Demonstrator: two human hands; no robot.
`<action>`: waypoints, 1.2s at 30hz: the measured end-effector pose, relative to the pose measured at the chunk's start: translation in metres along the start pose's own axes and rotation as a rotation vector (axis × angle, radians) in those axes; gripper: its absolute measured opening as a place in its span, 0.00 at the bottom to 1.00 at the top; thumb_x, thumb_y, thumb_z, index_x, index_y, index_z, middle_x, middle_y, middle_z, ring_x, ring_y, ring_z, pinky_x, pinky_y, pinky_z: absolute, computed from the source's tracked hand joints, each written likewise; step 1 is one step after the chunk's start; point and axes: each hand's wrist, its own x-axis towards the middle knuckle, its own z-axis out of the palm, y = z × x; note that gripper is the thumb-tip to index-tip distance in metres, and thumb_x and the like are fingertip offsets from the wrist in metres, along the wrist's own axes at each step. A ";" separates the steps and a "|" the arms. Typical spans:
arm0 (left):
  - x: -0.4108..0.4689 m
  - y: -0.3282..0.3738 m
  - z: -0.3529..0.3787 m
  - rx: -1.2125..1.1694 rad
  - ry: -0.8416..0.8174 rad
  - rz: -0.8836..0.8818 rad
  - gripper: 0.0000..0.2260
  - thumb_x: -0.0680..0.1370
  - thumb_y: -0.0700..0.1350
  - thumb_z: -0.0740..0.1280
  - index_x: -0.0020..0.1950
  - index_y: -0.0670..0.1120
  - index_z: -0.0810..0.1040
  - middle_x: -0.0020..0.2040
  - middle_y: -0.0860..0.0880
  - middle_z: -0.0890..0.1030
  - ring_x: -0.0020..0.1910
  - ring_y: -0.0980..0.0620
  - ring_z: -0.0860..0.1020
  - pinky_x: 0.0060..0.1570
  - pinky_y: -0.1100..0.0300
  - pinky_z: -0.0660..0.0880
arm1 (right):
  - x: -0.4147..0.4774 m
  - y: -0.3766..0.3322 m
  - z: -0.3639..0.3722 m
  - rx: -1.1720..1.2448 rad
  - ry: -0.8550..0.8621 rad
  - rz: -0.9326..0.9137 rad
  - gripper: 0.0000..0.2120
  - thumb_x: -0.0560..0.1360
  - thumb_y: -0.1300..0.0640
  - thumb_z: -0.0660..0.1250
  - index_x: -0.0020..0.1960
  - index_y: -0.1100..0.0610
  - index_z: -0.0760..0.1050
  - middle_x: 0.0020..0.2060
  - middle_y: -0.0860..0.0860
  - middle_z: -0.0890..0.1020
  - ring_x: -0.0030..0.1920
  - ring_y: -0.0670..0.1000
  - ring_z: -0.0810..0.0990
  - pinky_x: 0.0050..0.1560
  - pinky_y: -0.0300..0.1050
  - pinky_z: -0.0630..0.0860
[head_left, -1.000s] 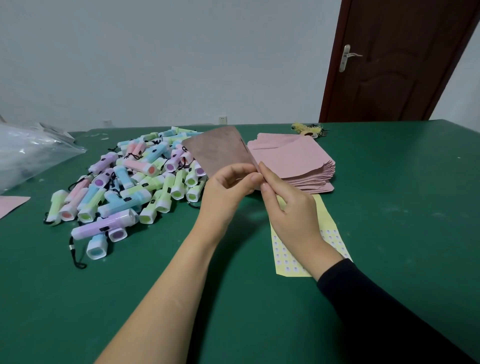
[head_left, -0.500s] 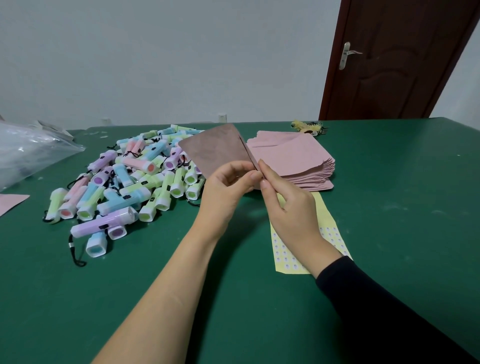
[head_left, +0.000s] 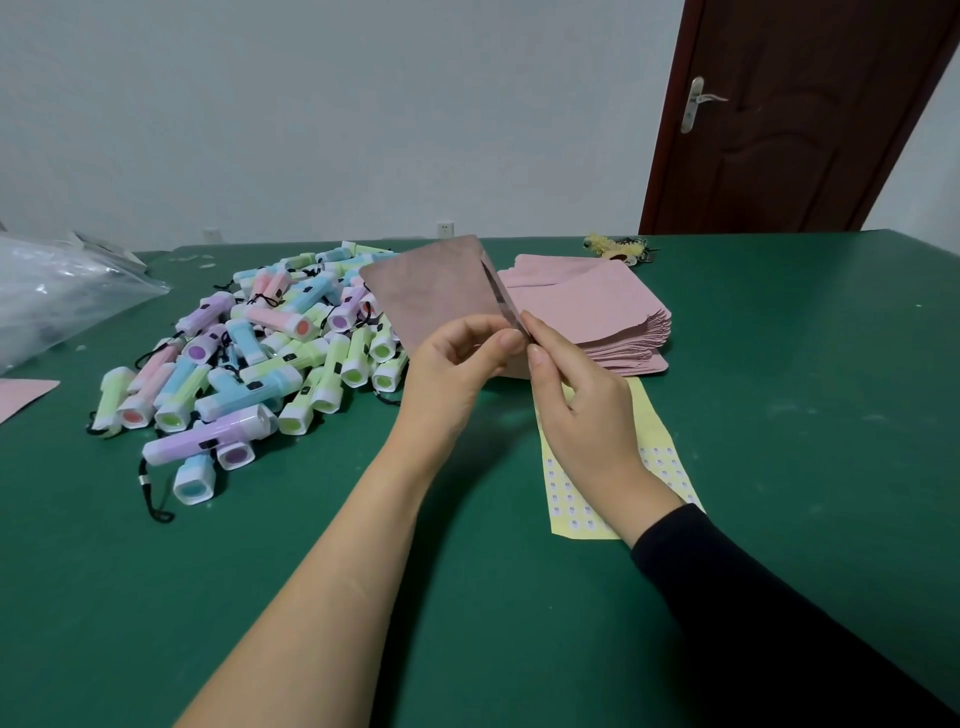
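My right hand (head_left: 582, 410) is hovering over a yellow sheet of stickers (head_left: 657, 441) that is lying flat on the green tabletop (head_left: 805, 415). My left hand (head_left: 457, 374) is raised just beside it. Both hands are pinching the near right-hand edge of a pink pouch (head_left: 431, 291), thumb and fingertips curled onto it, left from one side and right from the other.

I am holding the pouch up off the tabletop, standing on its near end. Its long axis is running from my fingers up and away, leaning to the left. Its rounded far corners are pointing towards the wall, and its thin edge is facing my right hand, showing as a dark sliver.

Compared with a second ago, the pouch and both hands are sitting in nearly the same place, with the same tilt and the same pinch.

Farther left, a heap of pastel torches (head_left: 270, 364) is lying behind the pouch. To the right, a stack of pouches (head_left: 613, 317) is resting flat. A clear plastic bag (head_left: 57, 296) is slumping at the far left, and a brown door (head_left: 805, 130) is standing closed beyond the tabletop.
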 end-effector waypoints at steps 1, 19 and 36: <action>0.000 0.000 0.001 0.033 0.020 0.016 0.05 0.76 0.44 0.72 0.50 0.46 0.83 0.47 0.47 0.85 0.48 0.50 0.82 0.58 0.50 0.78 | 0.000 0.000 0.000 0.006 0.002 0.005 0.17 0.80 0.57 0.59 0.67 0.57 0.76 0.58 0.44 0.81 0.60 0.42 0.76 0.59 0.33 0.71; -0.005 0.007 0.015 0.962 -0.046 0.332 0.10 0.80 0.44 0.65 0.59 0.50 0.80 0.49 0.51 0.85 0.47 0.46 0.80 0.47 0.50 0.77 | -0.003 0.000 0.014 0.178 -0.042 0.434 0.13 0.80 0.63 0.56 0.37 0.57 0.69 0.29 0.55 0.72 0.31 0.44 0.66 0.33 0.46 0.64; -0.006 0.008 0.010 0.929 -0.016 0.184 0.05 0.78 0.44 0.67 0.48 0.48 0.83 0.40 0.51 0.84 0.41 0.49 0.81 0.43 0.50 0.78 | 0.011 -0.004 0.006 0.009 -0.102 0.461 0.12 0.79 0.62 0.58 0.40 0.66 0.72 0.30 0.57 0.74 0.38 0.64 0.77 0.44 0.63 0.77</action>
